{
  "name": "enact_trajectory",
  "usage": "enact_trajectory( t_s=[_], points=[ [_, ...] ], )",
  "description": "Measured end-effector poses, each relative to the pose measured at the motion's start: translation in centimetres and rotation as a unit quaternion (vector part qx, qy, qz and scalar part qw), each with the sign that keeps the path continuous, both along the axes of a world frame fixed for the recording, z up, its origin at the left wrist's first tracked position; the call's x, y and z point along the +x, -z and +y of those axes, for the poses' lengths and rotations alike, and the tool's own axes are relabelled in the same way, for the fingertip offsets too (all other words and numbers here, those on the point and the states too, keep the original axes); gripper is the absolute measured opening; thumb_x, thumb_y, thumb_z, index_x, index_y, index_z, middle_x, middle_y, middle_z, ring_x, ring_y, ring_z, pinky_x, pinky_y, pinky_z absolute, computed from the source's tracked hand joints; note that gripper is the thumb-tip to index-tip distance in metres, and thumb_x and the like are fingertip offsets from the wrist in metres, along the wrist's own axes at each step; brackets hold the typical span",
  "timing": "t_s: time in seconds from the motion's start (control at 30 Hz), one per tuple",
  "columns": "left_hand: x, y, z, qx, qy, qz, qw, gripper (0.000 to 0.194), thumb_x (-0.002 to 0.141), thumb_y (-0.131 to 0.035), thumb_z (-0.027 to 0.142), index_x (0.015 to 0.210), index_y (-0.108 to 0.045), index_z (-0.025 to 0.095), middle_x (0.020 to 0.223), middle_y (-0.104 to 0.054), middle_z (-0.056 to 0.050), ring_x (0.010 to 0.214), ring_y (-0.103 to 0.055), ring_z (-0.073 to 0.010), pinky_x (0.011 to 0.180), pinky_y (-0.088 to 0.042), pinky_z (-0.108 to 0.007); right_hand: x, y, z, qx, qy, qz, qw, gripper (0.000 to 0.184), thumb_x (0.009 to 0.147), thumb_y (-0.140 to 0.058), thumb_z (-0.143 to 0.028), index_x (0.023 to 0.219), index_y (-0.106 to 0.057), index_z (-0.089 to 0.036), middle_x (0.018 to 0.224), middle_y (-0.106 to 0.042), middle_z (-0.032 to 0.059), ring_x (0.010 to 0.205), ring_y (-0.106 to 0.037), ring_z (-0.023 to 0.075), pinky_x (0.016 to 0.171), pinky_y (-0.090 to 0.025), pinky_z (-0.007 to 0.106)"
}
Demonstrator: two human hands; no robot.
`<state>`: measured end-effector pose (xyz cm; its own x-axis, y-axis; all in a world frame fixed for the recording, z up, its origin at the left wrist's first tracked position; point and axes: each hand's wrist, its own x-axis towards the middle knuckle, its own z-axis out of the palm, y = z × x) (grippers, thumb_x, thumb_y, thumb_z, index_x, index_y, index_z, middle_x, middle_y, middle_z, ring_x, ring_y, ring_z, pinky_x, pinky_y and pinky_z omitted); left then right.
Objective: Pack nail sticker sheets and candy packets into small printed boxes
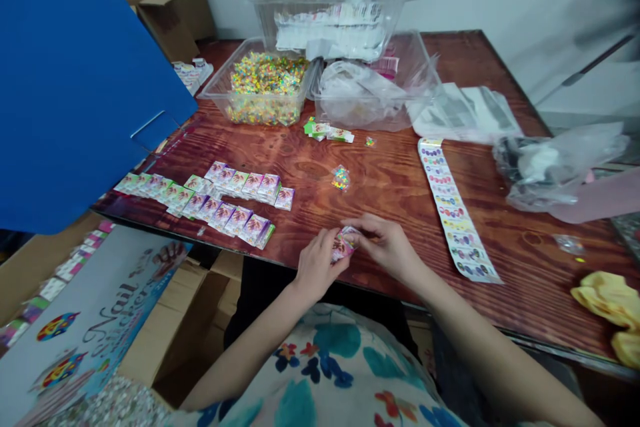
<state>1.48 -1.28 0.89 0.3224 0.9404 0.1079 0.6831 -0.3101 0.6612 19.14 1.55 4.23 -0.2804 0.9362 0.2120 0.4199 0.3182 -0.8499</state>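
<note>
At the table's near edge my left hand (316, 264) grips a small pink-and-white printed box (343, 244). My right hand (383, 240) meets it from the right, its fingers pinched at the box's upper end; what they hold there, if anything, is hidden. Just beyond my hands lies a small clear packet of colourful bits (341, 177), and a smaller one (370, 142) sits farther back. To the left, overlapping rows of similar small boxes (237, 219) cover part of the table. Several flat green-and-white cartons (327, 131) lie near the tubs.
A clear tub of colourful packets (267, 83) stands at the back, beside tubs with plastic bags (355, 87) and white strips (330, 33). A sticker strip (455, 213) lies at right, near yellow crumpled material (607, 300). A blue panel (85, 80) blocks the left.
</note>
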Motion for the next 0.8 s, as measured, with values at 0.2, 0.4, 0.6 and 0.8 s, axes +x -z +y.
enact_trajectory(
  t_s=[0.2,0.4,0.6,0.8],
  points=[
    [0.9,0.6,-0.4,-0.002,-0.019,-0.003,1.000,0.045,0.084,-0.059,0.027,0.125,-0.042,0.020,0.113,-0.061,-0.010,0.102,-0.063,-0.0261,0.084,-0.051,-0.037,-0.6,-0.3,-0.6,0.022,0.056,0.033,0.998,0.019,0.086,-0.063,-0.031,0.101,-0.071,-0.022,0.080,-0.068,0.0046,0.072,-0.064,0.0183,0.070,-0.053,0.031],
    [1.0,0.8,-0.6,0.047,-0.037,-0.030,0.998,0.045,0.085,-0.059,0.023,0.124,-0.038,0.021,0.114,-0.062,-0.008,0.104,-0.064,-0.0233,0.084,-0.053,-0.036,-1.6,0.0,-1.6,0.115,0.044,-0.040,0.992,0.020,0.092,-0.053,-0.023,0.094,-0.073,-0.026,0.084,-0.069,0.0028,0.080,-0.066,0.0179,0.108,-0.035,0.053],
    [0.9,1.2,-0.3,0.115,-0.035,-0.005,0.993,0.049,0.084,-0.060,0.021,0.126,-0.035,0.020,0.113,-0.061,-0.009,0.102,-0.064,-0.0237,0.085,-0.054,-0.038,-1.3,-0.3,-1.5,0.161,0.034,-0.054,0.985,0.028,0.091,-0.050,-0.016,0.110,-0.067,-0.027,0.087,-0.070,0.0019,0.081,-0.068,0.0166,0.113,-0.032,0.053],
    [0.7,1.7,-0.2,0.155,-0.016,0.005,0.988,0.051,0.084,-0.060,0.019,0.127,-0.034,0.019,0.112,-0.061,-0.011,0.101,-0.064,-0.0244,0.084,-0.055,-0.039,-0.9,-0.5,-1.5,0.130,0.015,-0.058,0.990,0.028,0.089,-0.052,-0.015,0.111,-0.065,-0.027,0.092,-0.071,0.0022,0.085,-0.068,0.0176,0.110,-0.035,0.053]
  ],
)
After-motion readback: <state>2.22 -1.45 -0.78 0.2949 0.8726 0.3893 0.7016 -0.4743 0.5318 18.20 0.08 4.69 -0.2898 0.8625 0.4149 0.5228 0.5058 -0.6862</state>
